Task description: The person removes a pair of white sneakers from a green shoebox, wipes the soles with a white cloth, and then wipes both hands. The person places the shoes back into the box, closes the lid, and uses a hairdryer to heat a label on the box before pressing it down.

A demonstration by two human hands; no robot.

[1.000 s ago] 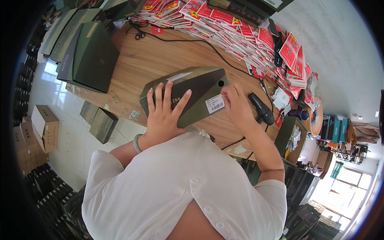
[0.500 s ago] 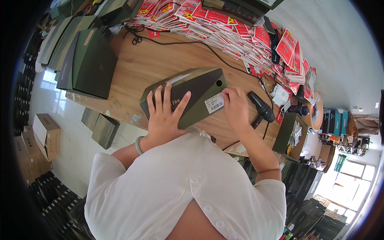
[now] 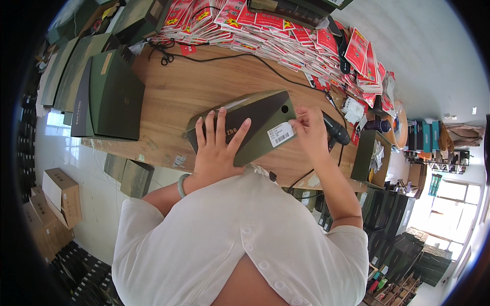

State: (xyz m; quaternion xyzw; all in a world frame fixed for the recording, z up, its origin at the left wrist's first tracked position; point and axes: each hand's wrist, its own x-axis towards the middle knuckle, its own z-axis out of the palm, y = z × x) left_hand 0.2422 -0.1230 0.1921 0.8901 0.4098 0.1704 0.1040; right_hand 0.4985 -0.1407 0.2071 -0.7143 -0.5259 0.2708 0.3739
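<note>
A dark olive-green shoebox lies tilted on the wooden table in front of me. My left hand is spread flat over its left part, fingers apart, pressing on the surface. A white barcode label is on the box's right part, below a round dark hole. At the label's upper right corner, my right hand has thumb and fingertips pinched together, gripping that corner. A black hair dryer lies just behind the right hand, partly hidden by it.
Red printed packets are heaped along the far edge of the wooden table. A black cable runs in front of them. A tall green box stands at left; an open green box is at right. Cardboard cartons sit on the floor.
The view has shifted slightly, so the shoebox appears a little further right. My right hand still pinches the label corner, its fingers more curled; my left hand stays flat on the box.
</note>
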